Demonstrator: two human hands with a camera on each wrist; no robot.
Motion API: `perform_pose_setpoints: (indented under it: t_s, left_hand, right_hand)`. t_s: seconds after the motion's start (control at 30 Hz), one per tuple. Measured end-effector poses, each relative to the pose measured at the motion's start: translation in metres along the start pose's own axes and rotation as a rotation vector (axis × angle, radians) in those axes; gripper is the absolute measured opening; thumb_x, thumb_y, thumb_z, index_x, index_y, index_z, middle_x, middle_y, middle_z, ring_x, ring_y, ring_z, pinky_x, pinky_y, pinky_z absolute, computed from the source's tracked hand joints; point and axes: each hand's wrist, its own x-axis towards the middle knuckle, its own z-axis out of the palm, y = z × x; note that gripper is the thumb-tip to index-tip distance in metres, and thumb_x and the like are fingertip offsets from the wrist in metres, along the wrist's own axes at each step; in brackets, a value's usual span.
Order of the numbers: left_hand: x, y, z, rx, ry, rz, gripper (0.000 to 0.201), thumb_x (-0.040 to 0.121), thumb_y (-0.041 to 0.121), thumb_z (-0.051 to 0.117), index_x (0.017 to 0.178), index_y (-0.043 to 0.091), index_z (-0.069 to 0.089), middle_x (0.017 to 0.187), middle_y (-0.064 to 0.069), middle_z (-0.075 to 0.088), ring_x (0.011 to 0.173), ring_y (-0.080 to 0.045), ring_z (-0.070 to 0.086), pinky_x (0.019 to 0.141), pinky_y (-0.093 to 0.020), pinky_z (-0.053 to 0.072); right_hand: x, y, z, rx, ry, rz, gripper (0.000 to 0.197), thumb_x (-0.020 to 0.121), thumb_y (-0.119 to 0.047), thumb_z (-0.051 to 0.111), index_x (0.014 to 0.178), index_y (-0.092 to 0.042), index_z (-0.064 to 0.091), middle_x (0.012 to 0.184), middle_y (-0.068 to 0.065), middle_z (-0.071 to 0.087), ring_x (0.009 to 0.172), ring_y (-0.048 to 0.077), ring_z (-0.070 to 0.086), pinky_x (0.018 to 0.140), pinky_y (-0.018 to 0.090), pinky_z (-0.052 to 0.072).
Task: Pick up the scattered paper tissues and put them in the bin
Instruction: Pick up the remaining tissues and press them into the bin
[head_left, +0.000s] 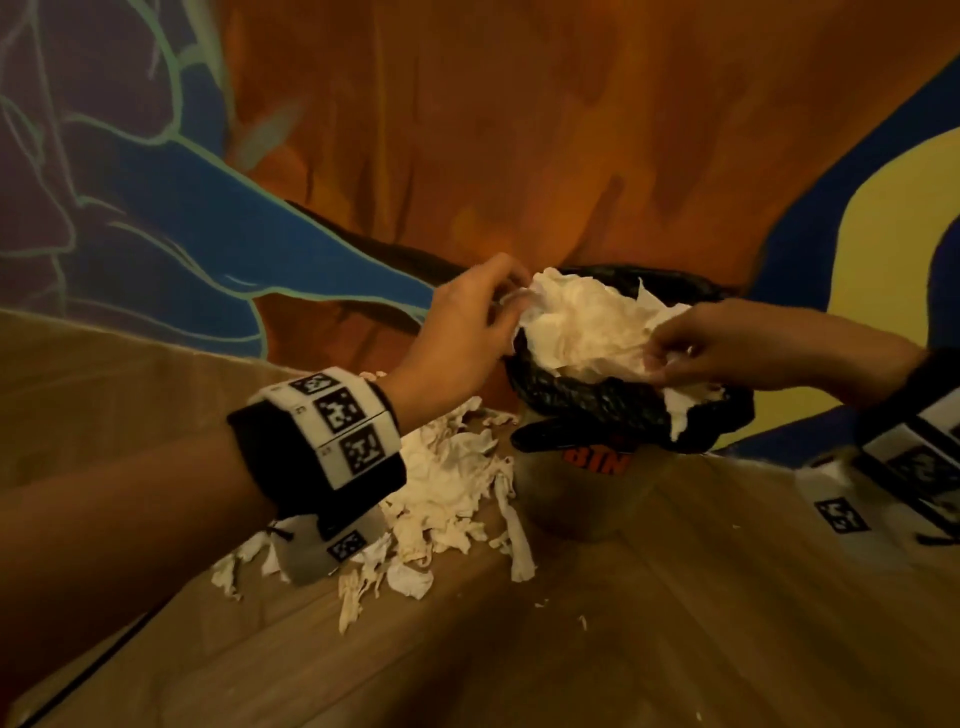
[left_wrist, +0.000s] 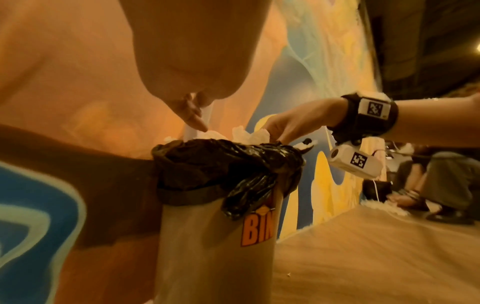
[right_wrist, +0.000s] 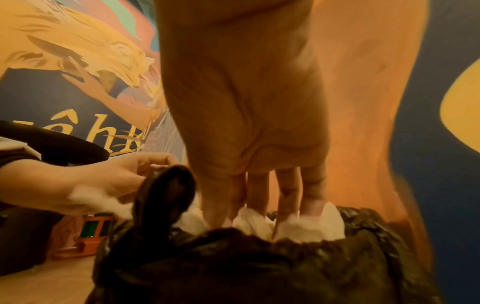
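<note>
A bin (head_left: 597, 405) lined with a black bag and labelled BIN stands on the wooden floor by the wall. A white tissue wad (head_left: 582, 322) is heaped above its rim. My left hand (head_left: 517, 296) pinches the wad's left edge with curled fingers. My right hand (head_left: 662, 358) presses straight fingers down into the wad's right side; in the right wrist view its fingertips (right_wrist: 262, 211) sink into the tissues (right_wrist: 249, 224) above the liner (right_wrist: 233, 267). The left wrist view shows the bin (left_wrist: 215, 257) from the side. A pile of scattered tissues (head_left: 447, 483) lies left of the bin.
A painted wall (head_left: 519, 130) rises right behind the bin. Small paper scraps (head_left: 582, 621) dot the floor in front. In the left wrist view a seated person (left_wrist: 441, 181) and more tissues (left_wrist: 384, 203) are farther along the wall. An orange object (right_wrist: 91, 232) stands beyond the bin.
</note>
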Motion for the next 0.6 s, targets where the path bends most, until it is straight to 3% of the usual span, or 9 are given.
perform_pose_setpoints:
  t_s: [0.07, 0.13, 0.17, 0.27, 0.33, 0.4, 0.5, 0.6]
  left_hand:
    - [0.015, 0.001, 0.017, 0.067, -0.059, 0.051, 0.008, 0.093, 0.009, 0.056, 0.098, 0.012, 0.061, 0.097, -0.004, 0.063, 0.084, -0.016, 0.060, 0.073, -0.034, 0.055]
    - [0.029, 0.001, 0.032, 0.184, -0.146, 0.076, 0.014, 0.092, 0.007, 0.056, 0.102, 0.010, 0.066, 0.102, -0.006, 0.065, 0.088, -0.015, 0.059, 0.075, -0.018, 0.045]
    - [0.035, 0.000, 0.039, 0.250, -0.214, 0.073, 0.018, 0.093, 0.009, 0.056, 0.107, 0.009, 0.067, 0.104, -0.007, 0.066, 0.091, -0.016, 0.060, 0.075, -0.015, 0.041]
    - [0.046, -0.004, 0.056, 0.411, -0.504, 0.030, 0.025, 0.095, 0.016, 0.053, 0.113, 0.005, 0.067, 0.106, -0.010, 0.069, 0.097, -0.022, 0.063, 0.083, -0.029, 0.050]
    - [0.050, -0.006, 0.063, 0.480, -0.630, 0.017, 0.027, 0.097, 0.019, 0.049, 0.107, 0.003, 0.068, 0.103, -0.012, 0.070, 0.095, -0.026, 0.063, 0.081, -0.034, 0.049]
    - [0.055, -0.006, 0.069, 0.577, -0.687, 0.018, 0.030, 0.098, 0.026, 0.046, 0.101, 0.009, 0.070, 0.096, -0.006, 0.068, 0.090, -0.023, 0.059, 0.078, -0.033, 0.043]
    - [0.059, -0.005, 0.072, 0.747, -0.740, 0.050, 0.030, 0.097, 0.036, 0.044, 0.098, 0.020, 0.069, 0.085, 0.003, 0.058, 0.087, -0.018, 0.047, 0.081, -0.034, 0.028]
    - [0.062, -0.005, 0.069, 0.662, -0.764, 0.058, 0.027, 0.096, 0.032, 0.048, 0.101, 0.016, 0.070, 0.097, 0.001, 0.068, 0.089, -0.019, 0.056, 0.083, -0.035, 0.042]
  right_hand:
    - [0.003, 0.007, 0.003, -0.018, -0.099, -0.013, 0.009, 0.095, -0.032, 0.054, 0.088, -0.034, 0.059, 0.085, -0.009, 0.060, 0.074, 0.008, 0.053, 0.065, 0.025, 0.040]
    - [0.012, 0.013, 0.005, -0.047, -0.174, -0.007, 0.009, 0.096, -0.021, 0.051, 0.097, -0.024, 0.060, 0.087, -0.004, 0.058, 0.074, 0.011, 0.050, 0.064, 0.025, 0.038]
    - [0.017, 0.014, 0.006, -0.086, -0.201, 0.011, 0.010, 0.095, -0.017, 0.051, 0.100, -0.019, 0.058, 0.086, -0.004, 0.056, 0.075, 0.013, 0.049, 0.063, 0.024, 0.038]
    - [0.034, 0.017, 0.011, -0.233, -0.274, 0.046, 0.008, 0.096, -0.021, 0.051, 0.098, -0.022, 0.059, 0.088, -0.006, 0.056, 0.079, 0.016, 0.053, 0.067, 0.026, 0.042]
    - [0.041, 0.016, 0.014, -0.322, -0.332, 0.058, 0.017, 0.099, -0.026, 0.047, 0.100, -0.015, 0.060, 0.087, -0.002, 0.055, 0.075, 0.016, 0.050, 0.064, 0.026, 0.039]
    - [0.044, 0.012, 0.016, -0.399, -0.379, 0.080, 0.019, 0.101, -0.023, 0.043, 0.098, -0.010, 0.057, 0.078, -0.001, 0.048, 0.065, 0.013, 0.043, 0.056, 0.023, 0.033]
    - [0.050, 0.003, 0.016, -0.412, -0.434, 0.088, 0.035, 0.103, -0.016, 0.037, 0.068, -0.014, 0.041, 0.068, -0.001, 0.037, 0.056, 0.011, 0.031, 0.049, 0.018, 0.026]
    - [0.046, 0.000, 0.011, -0.255, -0.387, 0.082, 0.037, 0.103, -0.024, 0.037, 0.066, -0.019, 0.039, 0.069, -0.004, 0.041, 0.060, 0.007, 0.036, 0.052, 0.017, 0.028]
